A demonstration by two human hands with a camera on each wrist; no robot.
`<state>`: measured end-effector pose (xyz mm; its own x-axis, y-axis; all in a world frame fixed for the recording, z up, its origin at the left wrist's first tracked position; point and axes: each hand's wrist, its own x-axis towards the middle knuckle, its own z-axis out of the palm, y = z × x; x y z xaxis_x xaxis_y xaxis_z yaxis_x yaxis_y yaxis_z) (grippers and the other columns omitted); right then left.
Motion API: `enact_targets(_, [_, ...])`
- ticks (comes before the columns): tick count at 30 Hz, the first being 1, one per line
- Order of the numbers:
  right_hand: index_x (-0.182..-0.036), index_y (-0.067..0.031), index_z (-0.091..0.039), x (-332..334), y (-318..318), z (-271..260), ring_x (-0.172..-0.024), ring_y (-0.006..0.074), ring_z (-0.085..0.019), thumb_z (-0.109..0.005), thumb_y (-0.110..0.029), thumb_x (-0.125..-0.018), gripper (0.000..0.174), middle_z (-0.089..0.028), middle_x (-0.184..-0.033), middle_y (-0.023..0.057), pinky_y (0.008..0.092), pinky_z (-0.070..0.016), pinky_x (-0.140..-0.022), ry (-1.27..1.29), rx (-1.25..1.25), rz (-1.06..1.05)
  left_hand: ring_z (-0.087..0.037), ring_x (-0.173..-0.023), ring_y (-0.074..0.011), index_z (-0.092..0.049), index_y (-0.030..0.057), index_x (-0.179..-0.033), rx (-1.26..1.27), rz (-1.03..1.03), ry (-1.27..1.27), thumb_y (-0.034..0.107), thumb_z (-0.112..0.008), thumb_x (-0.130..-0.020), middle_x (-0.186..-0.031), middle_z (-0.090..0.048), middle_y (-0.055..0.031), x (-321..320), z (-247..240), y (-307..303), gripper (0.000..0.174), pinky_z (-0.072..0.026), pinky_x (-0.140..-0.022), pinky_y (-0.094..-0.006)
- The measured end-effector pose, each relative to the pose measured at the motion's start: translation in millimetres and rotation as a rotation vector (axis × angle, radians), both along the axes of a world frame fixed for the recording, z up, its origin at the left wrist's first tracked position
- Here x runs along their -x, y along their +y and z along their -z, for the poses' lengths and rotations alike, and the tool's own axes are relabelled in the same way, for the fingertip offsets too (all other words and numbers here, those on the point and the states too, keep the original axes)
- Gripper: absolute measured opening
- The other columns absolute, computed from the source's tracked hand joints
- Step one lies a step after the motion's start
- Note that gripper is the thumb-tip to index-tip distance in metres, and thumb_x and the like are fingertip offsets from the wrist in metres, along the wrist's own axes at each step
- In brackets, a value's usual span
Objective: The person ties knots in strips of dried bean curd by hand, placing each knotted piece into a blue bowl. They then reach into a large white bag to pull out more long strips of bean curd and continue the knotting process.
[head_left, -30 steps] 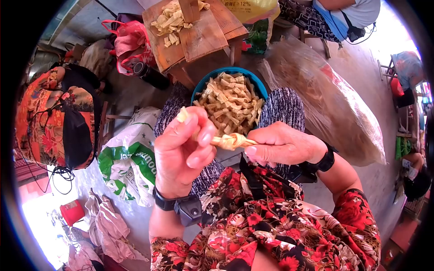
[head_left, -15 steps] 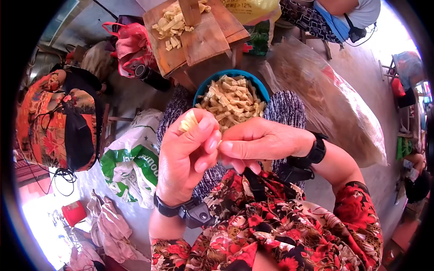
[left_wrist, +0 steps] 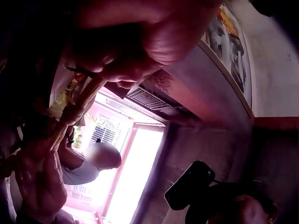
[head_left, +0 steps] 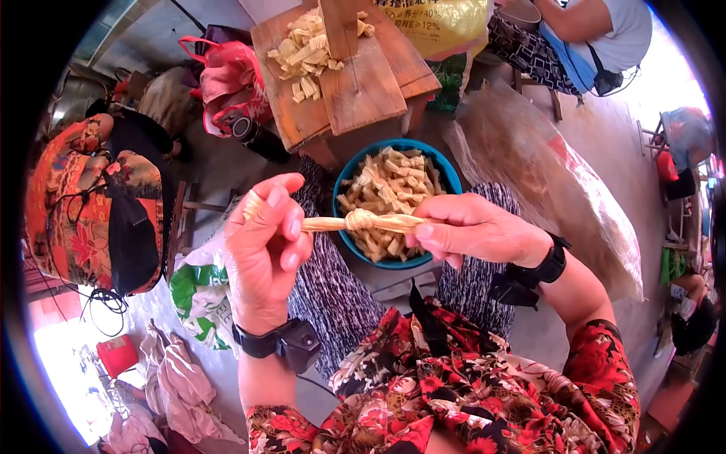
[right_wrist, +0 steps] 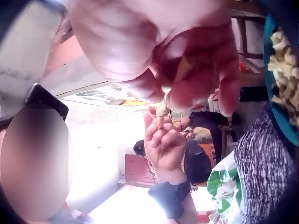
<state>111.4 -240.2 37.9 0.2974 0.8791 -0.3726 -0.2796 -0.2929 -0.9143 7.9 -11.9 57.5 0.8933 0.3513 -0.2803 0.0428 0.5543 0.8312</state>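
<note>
A pale yellow twisted strip with a knot in its middle (head_left: 361, 220) stretches level between both hands in the head view. The left hand (head_left: 265, 246) grips one end, which pokes out near the thumb. Thumb and fingers of the right hand (head_left: 476, 231) pinch the other end. The left wrist view shows the strip (left_wrist: 72, 112) running from the left hand (left_wrist: 135, 51) down to the right hand (left_wrist: 42, 182). Beneath the strip, between the knees, a blue basin (head_left: 455, 178) holds many short pale knotted pieces (head_left: 389, 181).
A wooden stool (head_left: 363, 91) bearing more pale pieces (head_left: 310, 45) stands beyond the basin. A large clear plastic sack (head_left: 560, 181) lies at right. White-green bag (head_left: 200, 299), pink bag (head_left: 227, 83) and dark bottle (head_left: 257, 136) are at left. Other people sit on both sides.
The hands came together around the strip, then moved apart, pulling it out straight with the knot between them. The left hand moved left; the view has shifted slightly.
</note>
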Motion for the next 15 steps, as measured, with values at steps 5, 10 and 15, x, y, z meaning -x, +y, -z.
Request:
enact_targets(5, [-0.087, -0.0033, -0.053, -29.3, 5.8, -6.5, -0.058, 0.0069, -0.046, -0.049, -0.028, -0.094, 0.026, -0.048, -0.067, -0.0016, 0.0226, -0.0388, -0.052, -0.174, 0.036, -0.052, -0.028, -0.036, -0.0049, -0.058, 0.0021, -0.097, 0.121, -0.009, 0.072, 0.016, -0.051, -0.092, -0.057, -0.043, 0.0015, -17.7, 13.8, 20.7, 0.016, -0.0226, -0.035, -0.0199])
enact_targets(10, [-0.087, -0.0020, -0.054, -64.0, 24.2, 2.8, -0.057, 0.0062, -0.047, -0.048, -0.026, -0.095, 0.026, -0.050, -0.068, -0.0015, 0.0214, -0.0398, -0.052, -0.148, 0.014, 0.046, -0.039, -0.039, -0.0075, -0.058, 0.0004, -0.102, 0.083, 0.008, 0.017, 0.012, -0.056, -0.089, -0.065, -0.052, -0.0021, -51.9, 30.1, 37.0, 0.018, -0.0321, -0.037, -0.0199])
enact_targets(15, [-0.092, -0.0003, -0.055, -102.0, 57.9, 17.8, -0.053, 0.0060, -0.047, -0.051, -0.020, -0.092, 0.020, -0.051, -0.061, 0.0016, 0.0215, -0.0378, -0.049, -0.391, -0.024, 0.258, -0.056, -0.059, -0.0091, -0.061, -0.0030, -0.108, -0.394, 0.032, 0.064, 0.007, -0.063, -0.083, -0.083, -0.063, -0.0068, -85.1, 22.1, 50.7, 0.027, -0.0428, -0.051, -0.0190])
